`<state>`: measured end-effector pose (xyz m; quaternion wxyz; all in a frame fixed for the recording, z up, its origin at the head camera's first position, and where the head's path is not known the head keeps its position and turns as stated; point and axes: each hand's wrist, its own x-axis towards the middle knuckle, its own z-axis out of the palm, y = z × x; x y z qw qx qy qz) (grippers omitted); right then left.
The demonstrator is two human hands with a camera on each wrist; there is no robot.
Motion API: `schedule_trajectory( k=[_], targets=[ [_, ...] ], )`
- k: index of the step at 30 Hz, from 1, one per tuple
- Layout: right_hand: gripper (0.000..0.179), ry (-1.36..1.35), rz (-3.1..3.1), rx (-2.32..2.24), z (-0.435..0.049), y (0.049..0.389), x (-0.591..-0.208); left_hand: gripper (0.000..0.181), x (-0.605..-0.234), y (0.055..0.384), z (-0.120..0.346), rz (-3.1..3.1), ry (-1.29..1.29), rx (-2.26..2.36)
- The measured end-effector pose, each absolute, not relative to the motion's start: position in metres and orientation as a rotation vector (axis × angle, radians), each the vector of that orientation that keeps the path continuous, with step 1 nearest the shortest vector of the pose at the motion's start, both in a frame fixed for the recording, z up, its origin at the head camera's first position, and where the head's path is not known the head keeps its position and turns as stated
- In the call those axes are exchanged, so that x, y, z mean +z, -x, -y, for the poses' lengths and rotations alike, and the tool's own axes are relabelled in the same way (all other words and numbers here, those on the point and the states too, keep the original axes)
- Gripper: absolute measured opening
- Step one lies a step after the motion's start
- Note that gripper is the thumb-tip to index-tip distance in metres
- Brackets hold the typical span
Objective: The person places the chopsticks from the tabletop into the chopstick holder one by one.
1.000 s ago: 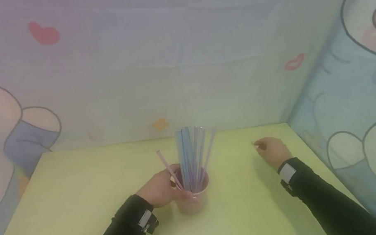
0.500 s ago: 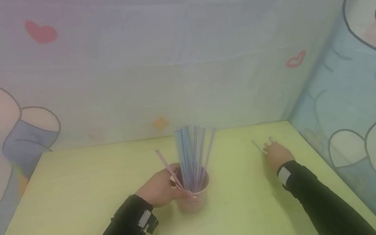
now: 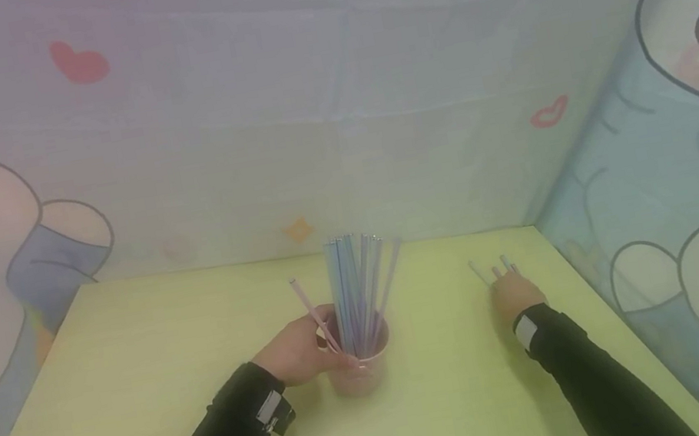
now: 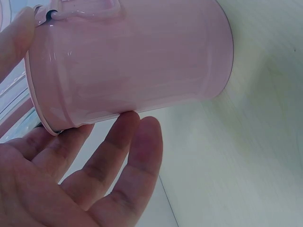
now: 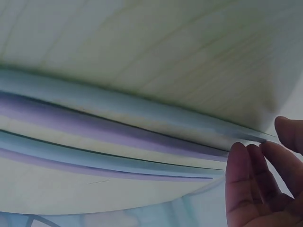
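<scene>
My left hand holds a small pink metal pail at its rim, thumb on one side and fingers on the other. Its wire handle shows in the left wrist view. Several blue and purple drinking straws stand in the pail, and one pink straw leans left. Farther right, my right hand is over several loose straws lying on the table. Up close, a blue straw's end lies between the parted thumb and fingers; purple and teal straws lie alongside.
The pale yellow table meets a cloth backdrop at the back. Another printed cloth rises along the table's right edge, near my right hand.
My right hand has moved from above the loose straws down and slightly towards me, uncovering several straw tips. My left hand and the pail have stayed in place.
</scene>
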<state>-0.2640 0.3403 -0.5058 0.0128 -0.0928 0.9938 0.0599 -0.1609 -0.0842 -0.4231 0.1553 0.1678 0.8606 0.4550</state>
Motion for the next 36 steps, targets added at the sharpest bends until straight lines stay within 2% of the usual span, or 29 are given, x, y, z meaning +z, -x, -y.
schedule_trajectory(
  k=[9,24,31,36],
  targets=[
    [0.016,0.285,-3.18,-0.047,-0.329,0.259,-0.508,0.077,-0.422,0.162,0.084,-2.455,-0.503,1.317],
    [0.019,0.332,-3.122,-0.482,-0.289,0.238,-0.489,0.079,-0.422,0.164,0.084,-2.466,-0.487,1.307],
    [0.035,0.318,-3.03,-0.581,-0.279,0.242,-0.477,0.08,-0.424,0.165,0.083,-2.482,-0.485,1.29],
    [0.04,0.384,-3.035,-0.735,-0.269,0.241,-0.456,0.08,-0.426,0.166,0.083,-2.487,-0.499,1.29]
  ],
)
